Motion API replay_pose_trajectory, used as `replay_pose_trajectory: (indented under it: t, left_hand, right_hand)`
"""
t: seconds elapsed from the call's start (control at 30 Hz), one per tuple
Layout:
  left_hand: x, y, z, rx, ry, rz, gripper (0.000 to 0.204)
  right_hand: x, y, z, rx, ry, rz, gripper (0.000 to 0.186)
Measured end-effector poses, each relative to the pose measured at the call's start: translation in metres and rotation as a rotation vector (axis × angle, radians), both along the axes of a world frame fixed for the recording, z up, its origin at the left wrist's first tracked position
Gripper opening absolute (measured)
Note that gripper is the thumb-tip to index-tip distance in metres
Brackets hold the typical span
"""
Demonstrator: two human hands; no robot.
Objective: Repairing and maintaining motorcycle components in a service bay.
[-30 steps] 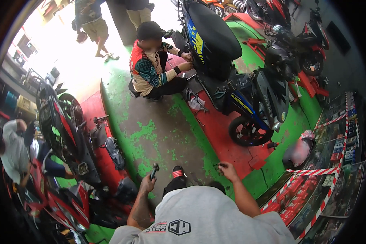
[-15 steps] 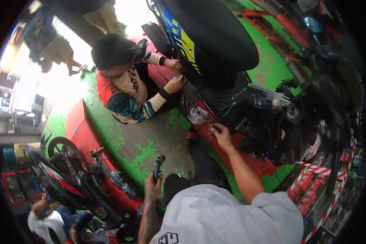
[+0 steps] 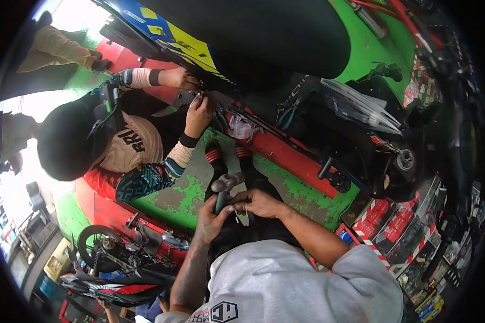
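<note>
In front of my lap, my left hand [image 3: 210, 217] is closed round the teal handle of a ball-peen hammer [image 3: 227, 182]. The hammer's metal head points up and away from me. My right hand [image 3: 257, 204] has come against the left one beside the handle, its fingers pinched together. What those fingers hold, if anything, is too small to make out. A pale flat shape [image 3: 243, 219] shows just below the hands, against my dark trousers.
A co-worker [image 3: 108, 140] crouches at left, hands at the blue and yellow motorcycle [image 3: 188, 46]. Ahead runs a red lift platform [image 3: 291, 161] with a clear plastic bag [image 3: 242, 128] and pliers [image 3: 288, 116]. Another motorcycle [image 3: 118, 285] stands at lower left; a striped-edge display case [image 3: 393, 226] at right.
My right hand has drawn back from the red platform to meet my left hand. The hammer now sits nearer the middle, in front of my lap. The whole view has shifted.
</note>
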State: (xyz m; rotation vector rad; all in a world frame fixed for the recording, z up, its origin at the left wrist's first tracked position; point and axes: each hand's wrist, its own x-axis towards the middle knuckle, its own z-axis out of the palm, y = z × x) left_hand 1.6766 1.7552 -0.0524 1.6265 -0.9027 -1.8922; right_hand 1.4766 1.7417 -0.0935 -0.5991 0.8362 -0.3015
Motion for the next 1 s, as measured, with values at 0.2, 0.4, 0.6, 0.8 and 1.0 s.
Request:
replay_pose_trajectory:
  t: [0.2, 0.4, 0.6, 0.8, 1.0]
  left_hand:
    - [0.008, -0.031, -0.044, -0.154, -0.081, -0.237, 0.027]
    - [0.021, -0.030, -0.049, -0.125, -0.101, -0.246, 0.029]
    - [0.037, 0.013, -0.077, 0.068, -0.274, -0.134, 0.018]
    - [0.046, 0.071, -0.127, 0.275, -0.344, -0.033, 0.026]
    - [0.045, 0.087, -0.149, 0.447, -0.294, -0.049, 0.026]
  right_hand:
    - [0.010, 0.010, -0.056, 0.296, -0.014, -0.141, 0.024]
    - [0.020, 0.022, -0.107, 0.257, 0.067, -0.023, 0.030]
    - [0.058, -0.027, -0.266, -0.371, 0.874, 0.163, 0.052]
    - [0.118, -0.121, -0.406, -0.452, 1.175, 0.177, 0.076]
    - [0.123, -0.138, -0.486, -0.425, 1.357, 0.157, 0.084]
